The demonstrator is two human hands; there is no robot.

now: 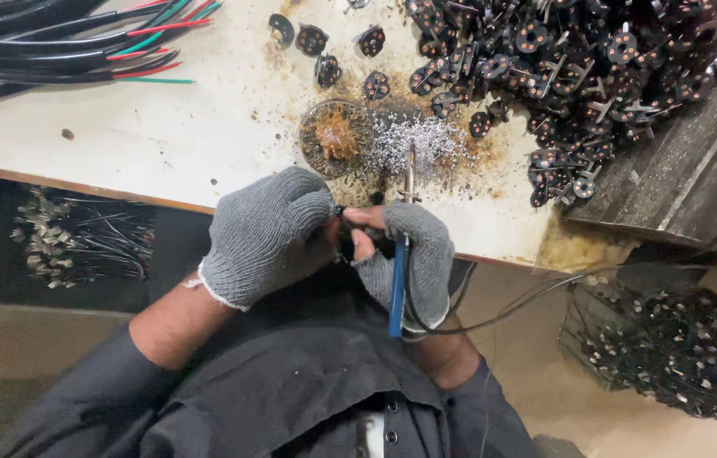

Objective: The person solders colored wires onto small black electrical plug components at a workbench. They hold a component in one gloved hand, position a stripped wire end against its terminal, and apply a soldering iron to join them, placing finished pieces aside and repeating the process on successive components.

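Soldering iron [399, 271], with its blue handle, is held in the right hand [416, 259]; its grip is closed around the handle; the long tip points away from the body, over the bench [163, 136] edge; a small black part [340, 212] is pinched in the left hand [263, 233], just left of the iron; both gloved hands are touching; silver bits [413, 140] are piled ahead.

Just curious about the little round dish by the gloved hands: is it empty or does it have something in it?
Not empty. The round dish on the table holds a brownish-orange lump in its middle, with silvery scraps piled beside it.
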